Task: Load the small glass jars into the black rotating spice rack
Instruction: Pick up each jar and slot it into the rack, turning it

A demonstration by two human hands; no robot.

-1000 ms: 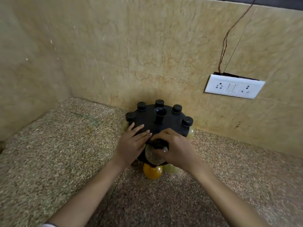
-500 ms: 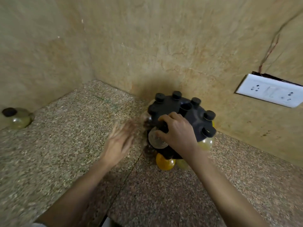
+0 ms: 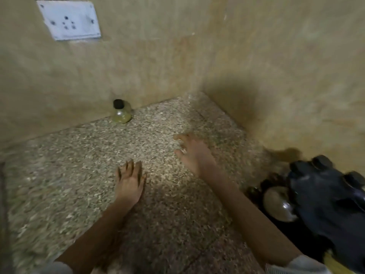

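From where I sit, the speckled desk (image 3: pixel 158 224) lies open across its middle, a broad bare stretch running from the near edge up to the corner where the two walls meet. My left hand (image 3: pixel 129 181) and right hand (image 3: pixel 194 153) both hover over that stretch, fingers spread and holding nothing, with clear desk between them. The only thing ahead is one small glass jar (image 3: pixel 120 112) with a black cap, standing against the left wall (image 3: pixel 59 76), well apart from both hands, with bare desk all the way to it. On the right, the black rack (image 3: pixel 325 200) crowds the edge, just beside my right forearm (image 3: pixel 250 220).
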